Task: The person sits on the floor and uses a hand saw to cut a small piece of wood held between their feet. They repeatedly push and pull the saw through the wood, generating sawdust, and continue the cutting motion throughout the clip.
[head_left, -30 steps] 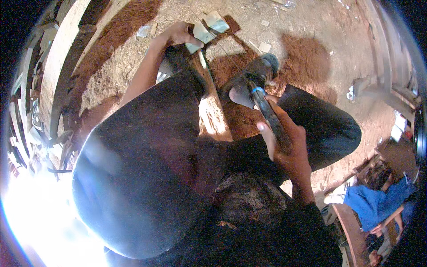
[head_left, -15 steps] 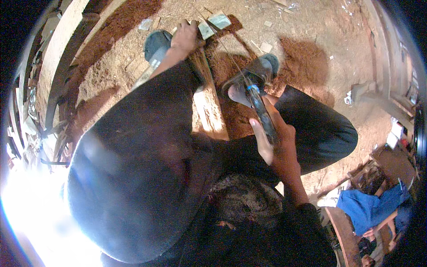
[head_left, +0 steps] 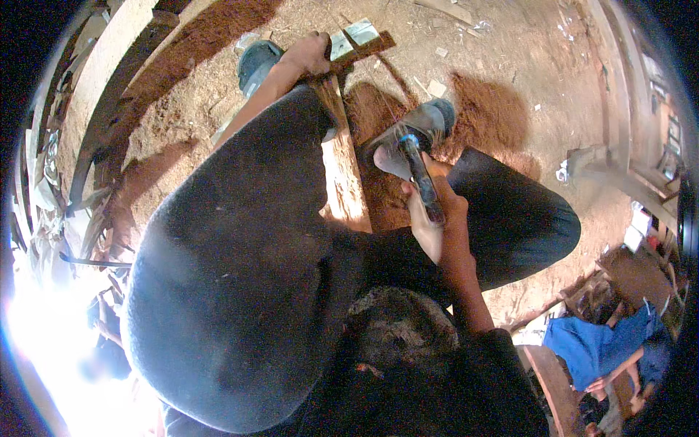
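Note:
My right hand is wrapped round the dark handle of a saw with a blue collar. Its thin blade, nearly edge-on and blurred, runs up toward the wooden piece. At the top, my left hand is closed on the near end of a short wooden piece with a pale greenish face and brown edge. A dark line crosses that face. The piece lies across the far end of a wooden beam, which stretches back between my legs. My left fingertips are partly hidden.
My sandalled feet flank the beam, the right sandal close below the saw's line. Long boards lean at the left. Offcuts and sawdust lie on the ground. A person in blue clothing is at the lower right.
My right hand and the saw handle have shifted slightly left. The blade, distinct across the wooden piece before, is now faint. My left hand stays on the piece.

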The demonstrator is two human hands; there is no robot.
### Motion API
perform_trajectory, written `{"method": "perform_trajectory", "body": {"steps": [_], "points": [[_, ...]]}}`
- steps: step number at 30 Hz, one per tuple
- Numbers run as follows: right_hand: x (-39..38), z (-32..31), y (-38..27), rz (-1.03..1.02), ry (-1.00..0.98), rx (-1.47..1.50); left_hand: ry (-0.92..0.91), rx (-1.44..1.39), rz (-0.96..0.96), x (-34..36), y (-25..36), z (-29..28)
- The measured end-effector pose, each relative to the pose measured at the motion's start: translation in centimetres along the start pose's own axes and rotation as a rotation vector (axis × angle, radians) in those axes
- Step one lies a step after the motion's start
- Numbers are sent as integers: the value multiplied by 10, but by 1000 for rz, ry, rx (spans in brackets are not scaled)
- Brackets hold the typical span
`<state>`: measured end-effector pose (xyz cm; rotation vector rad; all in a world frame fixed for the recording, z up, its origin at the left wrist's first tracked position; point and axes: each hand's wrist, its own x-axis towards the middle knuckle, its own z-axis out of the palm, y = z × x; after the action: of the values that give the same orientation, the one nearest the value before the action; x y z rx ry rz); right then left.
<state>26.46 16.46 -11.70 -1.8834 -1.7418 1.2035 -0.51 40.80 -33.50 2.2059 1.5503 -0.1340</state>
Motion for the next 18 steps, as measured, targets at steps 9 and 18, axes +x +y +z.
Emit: {"method": "perform_trajectory", "body": {"steps": [9,18], "points": [[-4,-20,-18,66,-148,167,109,-56,-13,-2,-2,3],[-24,-12,-17,-35,-31,113,90,-87,-149,-20,23,-28]]}}
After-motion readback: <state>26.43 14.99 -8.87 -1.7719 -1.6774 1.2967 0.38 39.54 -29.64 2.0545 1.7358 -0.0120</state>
